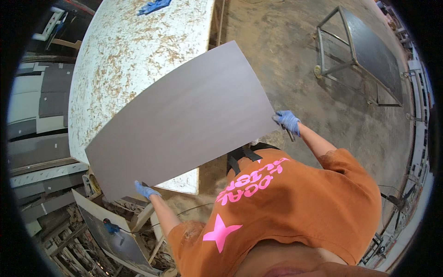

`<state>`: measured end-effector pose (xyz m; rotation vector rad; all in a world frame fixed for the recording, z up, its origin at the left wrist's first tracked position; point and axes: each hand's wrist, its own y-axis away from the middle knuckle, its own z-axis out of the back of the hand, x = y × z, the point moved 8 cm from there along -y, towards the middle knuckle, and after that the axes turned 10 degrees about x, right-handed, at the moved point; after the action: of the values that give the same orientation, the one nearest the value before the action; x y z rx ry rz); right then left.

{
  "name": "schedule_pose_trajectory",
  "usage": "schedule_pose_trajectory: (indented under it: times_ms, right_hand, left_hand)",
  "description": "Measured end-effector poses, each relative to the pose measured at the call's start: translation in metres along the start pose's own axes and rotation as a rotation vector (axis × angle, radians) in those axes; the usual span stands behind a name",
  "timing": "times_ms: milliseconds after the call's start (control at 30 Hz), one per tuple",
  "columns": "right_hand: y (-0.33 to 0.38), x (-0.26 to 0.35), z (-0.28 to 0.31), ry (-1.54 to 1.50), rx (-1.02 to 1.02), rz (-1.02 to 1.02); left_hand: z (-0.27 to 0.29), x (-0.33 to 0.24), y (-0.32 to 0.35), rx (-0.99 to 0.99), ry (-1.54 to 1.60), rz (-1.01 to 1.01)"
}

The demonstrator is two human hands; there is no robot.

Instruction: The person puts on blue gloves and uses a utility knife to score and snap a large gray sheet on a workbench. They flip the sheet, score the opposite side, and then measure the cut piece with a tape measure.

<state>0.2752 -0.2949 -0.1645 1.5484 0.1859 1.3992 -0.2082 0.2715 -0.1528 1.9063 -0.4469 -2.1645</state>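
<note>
A large flat grey panel (184,115) stretches tilted in front of me, partly above a white worktable. My left hand (146,190), in a blue glove, is closed on the panel's near left edge, its thumb or a finger on the top face. At the right end, my right hand (288,121), also in a blue glove, is closed at the panel's edge. A slim dark metal tool (291,135) pokes out below that right hand. The kind of tool cannot be made out.
The white worktable (120,60) is scuffed brown, with a blue glove (154,6) at its far end. A metal-framed table (369,51) stands far right on the concrete floor. Stacked boards (37,152) line the left; a blue power tool (111,226) lies on a board lower left.
</note>
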Motion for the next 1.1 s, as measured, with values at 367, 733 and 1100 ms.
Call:
schedule_pose_trajectory:
  times_ms: [367,733,1100]
  right_hand:
    - [0.034,-0.003,-0.129,0.514,0.038,0.068]
    - [-0.018,-0.003,-0.161,0.184,-0.261,0.167]
    - [-0.155,0.115,-0.003,-0.032,-0.597,0.184]
  left_hand:
    - [-0.143,-0.040,-0.069,0.382,-1.321,-0.306]
    - [-0.283,-0.033,0.066,0.414,-1.533,-0.810]
    - [-0.296,-0.035,0.067,0.413,-1.525,-0.916]
